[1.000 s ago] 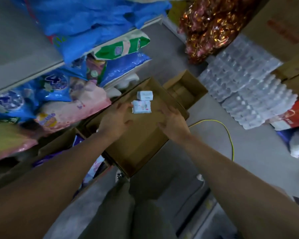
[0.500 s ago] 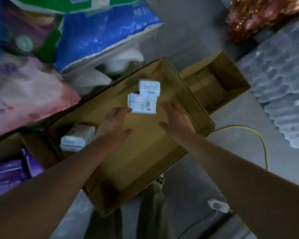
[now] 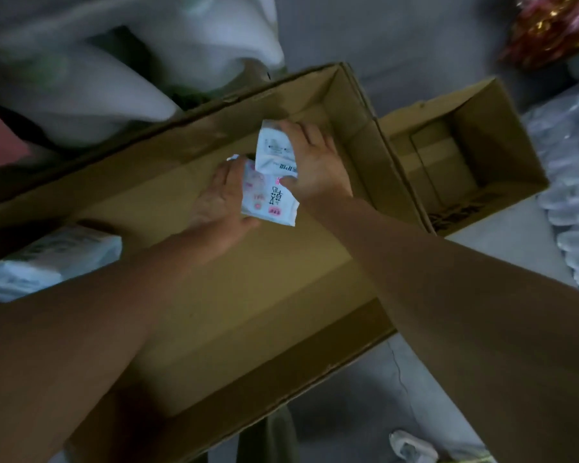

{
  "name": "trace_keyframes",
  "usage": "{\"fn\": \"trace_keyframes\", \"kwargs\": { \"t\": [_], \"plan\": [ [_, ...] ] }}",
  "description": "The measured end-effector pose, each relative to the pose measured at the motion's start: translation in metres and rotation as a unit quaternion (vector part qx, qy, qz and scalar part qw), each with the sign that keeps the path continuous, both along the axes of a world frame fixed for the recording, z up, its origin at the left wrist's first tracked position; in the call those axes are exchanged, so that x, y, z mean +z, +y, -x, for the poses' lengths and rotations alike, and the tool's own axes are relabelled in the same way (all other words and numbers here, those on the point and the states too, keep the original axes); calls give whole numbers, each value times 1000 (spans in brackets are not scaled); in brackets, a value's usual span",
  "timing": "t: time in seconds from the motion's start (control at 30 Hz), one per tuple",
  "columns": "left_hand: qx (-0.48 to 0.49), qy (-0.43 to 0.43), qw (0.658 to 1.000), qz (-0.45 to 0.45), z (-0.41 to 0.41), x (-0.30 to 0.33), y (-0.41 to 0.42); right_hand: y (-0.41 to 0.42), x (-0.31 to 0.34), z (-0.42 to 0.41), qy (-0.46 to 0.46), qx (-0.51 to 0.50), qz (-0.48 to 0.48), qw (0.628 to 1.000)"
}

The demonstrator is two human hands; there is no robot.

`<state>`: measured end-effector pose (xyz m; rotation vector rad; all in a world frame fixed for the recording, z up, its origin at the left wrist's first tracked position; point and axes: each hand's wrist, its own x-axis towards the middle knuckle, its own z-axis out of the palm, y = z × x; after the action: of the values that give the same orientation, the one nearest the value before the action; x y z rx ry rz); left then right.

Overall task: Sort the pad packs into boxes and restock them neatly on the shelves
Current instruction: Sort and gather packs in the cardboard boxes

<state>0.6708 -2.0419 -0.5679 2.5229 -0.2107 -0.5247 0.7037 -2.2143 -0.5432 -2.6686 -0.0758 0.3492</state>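
Pad packs lay inside the large cardboard box (image 3: 318, 272): the right hand (image 3: 315, 165) gripped the upper pack (image 3: 274, 148), seemingly tilted up, the left hand (image 3: 219, 202) held the pink-printed pack (image 3: 268, 198) just below-left.

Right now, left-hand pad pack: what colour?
White with pink print and black characters; head view.

Dim grey concrete floor (image 3: 415, 41) under wrapped bottle packs (image 3: 569, 182).

Matt brown cardboard box (image 3: 281, 312) holds glossy white plastic-wrapped pad packs (image 3: 269, 198); the floor (image 3: 365, 412) looks smooth grey.
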Motion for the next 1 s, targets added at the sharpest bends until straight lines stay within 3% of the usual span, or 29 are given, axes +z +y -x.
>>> {"fn": "trace_keyframes", "kwargs": {
  "t": [0.17,0.33,0.47,0.57,0.73,0.8,0.87,0.93,1.0],
  "plan": [
    [-36,-26,999,-19,-16,-17,0,-10,-10,22,-78,-116,-79,987],
    [-76,-16,988,-136,-13,-12,-3,-30,-2,73,55,-333,-153,929],
    [-51,20,984,-171,8,-7,4,-36,-10,115,158,-345,-164,911],
    [7,72,985,-155,31,-6,15,-36,-20,135,198,-343,-121,910],
    [45,105,984,-134,54,-4,37,-26,-25,131,119,-296,-49,946],
    [53,130,981,-137,55,-6,41,-19,-25,122,95,-280,-68,953],
    [92,159,973,-138,53,-5,40,-14,-24,114,134,-334,-184,915],
    [124,171,968,-133,53,-3,37,-11,-22,110,197,-393,-301,846],
    [142,166,972,-89,53,1,35,-11,-24,110,238,-404,-321,823]
  ]
}}
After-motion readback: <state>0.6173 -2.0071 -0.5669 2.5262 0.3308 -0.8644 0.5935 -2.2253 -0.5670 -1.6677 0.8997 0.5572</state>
